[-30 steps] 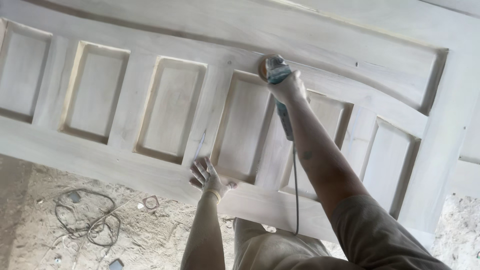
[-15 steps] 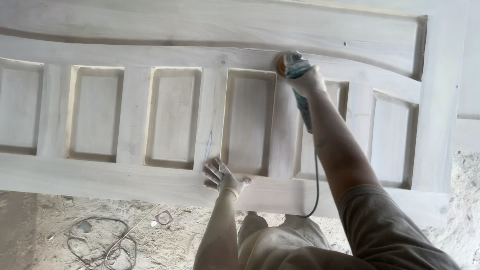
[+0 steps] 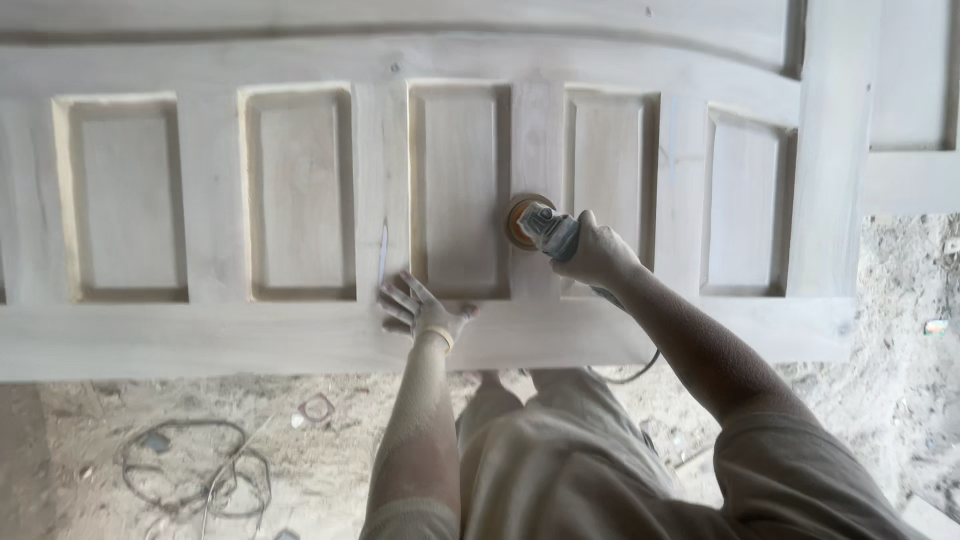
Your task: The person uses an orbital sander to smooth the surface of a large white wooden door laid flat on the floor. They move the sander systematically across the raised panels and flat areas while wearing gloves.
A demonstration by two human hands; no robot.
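A pale bare-wood panelled door (image 3: 300, 330) lies flat in front of me, with a row of recessed rectangular panels. My right hand (image 3: 595, 252) grips a hand-held power sander (image 3: 540, 226), whose round orange-brown disc presses on the upright strip between two middle panels. My left hand (image 3: 418, 310) rests flat with fingers spread on the door's near rail, just below a panel. A thin split (image 3: 382, 255) runs through the wood beside my left fingers. The sander's cable (image 3: 630, 372) hangs below the door edge.
Below the door is a dusty floor (image 3: 150, 410) covered in sawdust. A coil of cable (image 3: 195, 470) lies on it at the lower left, with small scraps (image 3: 317, 407) nearby. More pale wood panelling (image 3: 915, 100) continues at the right.
My right hand drew the sander from the door's curved upper rail down toward me along the strip between panels. My left hand stayed planted. The view shifted so the door now lies level.
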